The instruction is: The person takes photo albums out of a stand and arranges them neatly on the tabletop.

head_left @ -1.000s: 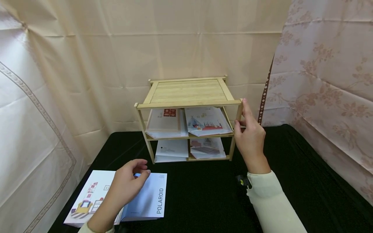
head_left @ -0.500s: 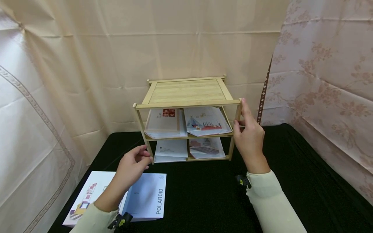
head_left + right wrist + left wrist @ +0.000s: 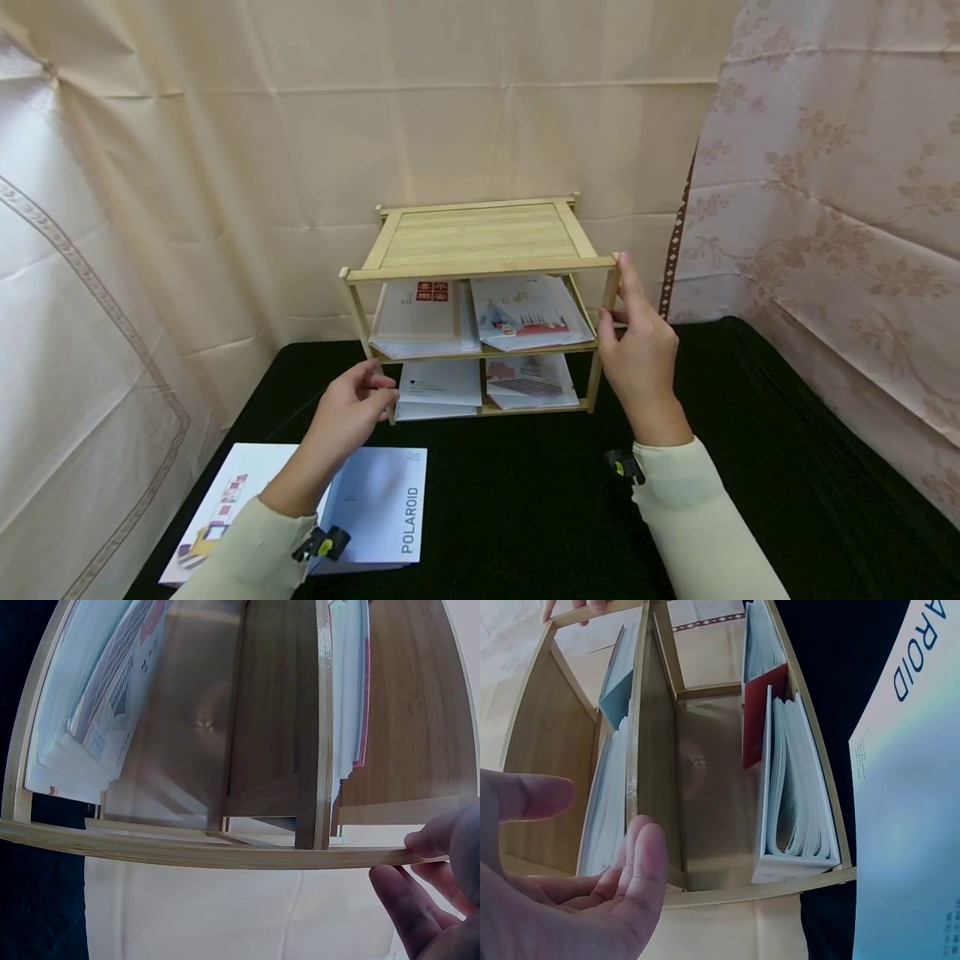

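Note:
A two-tier light wooden shelf (image 3: 487, 237) stands at the table's middle. My right hand (image 3: 641, 358) pinches its right front post, with thumb and fingers on either side of the wood in the right wrist view. My left hand (image 3: 347, 410) is at the left front post, its fingers overlapping the post in the head view. In the left wrist view the thumb and bent fingers stand well apart with nothing between them. Albums lie on both tiers: a cream one with a red emblem (image 3: 432, 292), an illustrated one (image 3: 528, 312), a plain white one (image 3: 441, 383) and a pinkish patterned one (image 3: 531, 381).
At the front left, a blue-white POLAROID album (image 3: 382, 500) and a white illustrated album (image 3: 251, 467) lie side by side under the left forearm. A black cloth (image 3: 510, 500) covers the table. Curtains (image 3: 465, 125) hang behind and on both sides.
My left hand has moved away from above the albums at the front left, forward and up to the shelf's left front post. The right hand stays on the right post.

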Action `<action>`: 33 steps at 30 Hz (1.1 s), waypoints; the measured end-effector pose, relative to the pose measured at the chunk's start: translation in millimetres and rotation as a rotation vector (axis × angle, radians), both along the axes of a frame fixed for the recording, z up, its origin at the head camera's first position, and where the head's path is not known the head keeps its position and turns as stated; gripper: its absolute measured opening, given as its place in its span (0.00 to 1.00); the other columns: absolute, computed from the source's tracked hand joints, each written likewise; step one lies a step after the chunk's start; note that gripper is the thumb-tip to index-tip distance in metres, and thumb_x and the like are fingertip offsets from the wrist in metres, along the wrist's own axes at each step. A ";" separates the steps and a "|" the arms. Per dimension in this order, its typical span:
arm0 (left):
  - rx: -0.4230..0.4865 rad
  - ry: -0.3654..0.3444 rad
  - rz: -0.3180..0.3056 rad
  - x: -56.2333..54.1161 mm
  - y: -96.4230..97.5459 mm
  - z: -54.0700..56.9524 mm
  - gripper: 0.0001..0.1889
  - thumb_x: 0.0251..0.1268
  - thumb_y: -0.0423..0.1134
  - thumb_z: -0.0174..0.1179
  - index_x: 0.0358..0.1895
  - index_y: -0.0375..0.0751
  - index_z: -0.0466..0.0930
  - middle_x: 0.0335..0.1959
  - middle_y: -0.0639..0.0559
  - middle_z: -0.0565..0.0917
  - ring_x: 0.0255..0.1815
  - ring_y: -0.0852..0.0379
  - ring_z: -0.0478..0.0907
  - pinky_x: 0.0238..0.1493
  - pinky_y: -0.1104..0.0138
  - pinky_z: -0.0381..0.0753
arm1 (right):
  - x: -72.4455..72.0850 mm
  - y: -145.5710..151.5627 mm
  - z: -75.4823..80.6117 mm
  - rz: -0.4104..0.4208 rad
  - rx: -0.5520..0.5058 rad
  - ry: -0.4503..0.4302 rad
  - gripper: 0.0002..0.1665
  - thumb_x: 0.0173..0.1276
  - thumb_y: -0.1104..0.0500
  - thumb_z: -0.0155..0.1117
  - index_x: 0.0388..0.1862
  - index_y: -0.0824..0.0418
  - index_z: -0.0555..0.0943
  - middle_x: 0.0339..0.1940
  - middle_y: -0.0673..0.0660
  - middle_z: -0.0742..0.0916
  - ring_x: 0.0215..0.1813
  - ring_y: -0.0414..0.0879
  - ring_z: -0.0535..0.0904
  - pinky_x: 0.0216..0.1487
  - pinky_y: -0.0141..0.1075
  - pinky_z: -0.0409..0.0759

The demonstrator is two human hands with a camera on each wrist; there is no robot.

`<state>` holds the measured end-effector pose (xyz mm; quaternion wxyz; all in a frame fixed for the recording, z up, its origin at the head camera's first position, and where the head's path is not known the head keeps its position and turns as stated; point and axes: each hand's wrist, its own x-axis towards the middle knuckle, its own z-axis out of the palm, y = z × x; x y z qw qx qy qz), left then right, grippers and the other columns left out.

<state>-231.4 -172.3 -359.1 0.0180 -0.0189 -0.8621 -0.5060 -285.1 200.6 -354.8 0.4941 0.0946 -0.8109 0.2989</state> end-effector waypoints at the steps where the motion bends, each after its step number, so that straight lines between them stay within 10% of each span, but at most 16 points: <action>1: 0.010 0.000 -0.003 -1.5 0.3 0.0 0.34 0.76 0.39 0.57 0.80 0.34 0.59 0.60 0.36 0.81 0.53 0.45 0.81 0.49 0.62 0.88 | 0.2 -0.1 -0.1 -0.001 0.001 -0.001 0.49 0.69 0.68 0.69 0.84 0.46 0.61 0.63 0.67 0.85 0.39 0.61 0.91 0.30 0.51 0.89; 12: 0.104 -0.012 -0.068 -15.8 3.7 -1.3 0.29 0.76 0.38 0.57 0.76 0.39 0.63 0.58 0.37 0.80 0.48 0.49 0.82 0.41 0.69 0.86 | -0.3 0.0 -0.3 -0.010 0.001 0.012 0.48 0.68 0.68 0.69 0.83 0.48 0.63 0.62 0.66 0.86 0.38 0.60 0.91 0.28 0.51 0.88; 33: 0.391 -0.024 -0.007 -11.9 18.3 5.0 0.24 0.77 0.33 0.53 0.72 0.30 0.67 0.63 0.33 0.77 0.65 0.40 0.80 0.63 0.64 0.83 | -0.1 -0.9 -0.8 -0.005 -0.011 0.008 0.50 0.68 0.69 0.69 0.83 0.44 0.62 0.61 0.66 0.86 0.38 0.62 0.91 0.29 0.52 0.88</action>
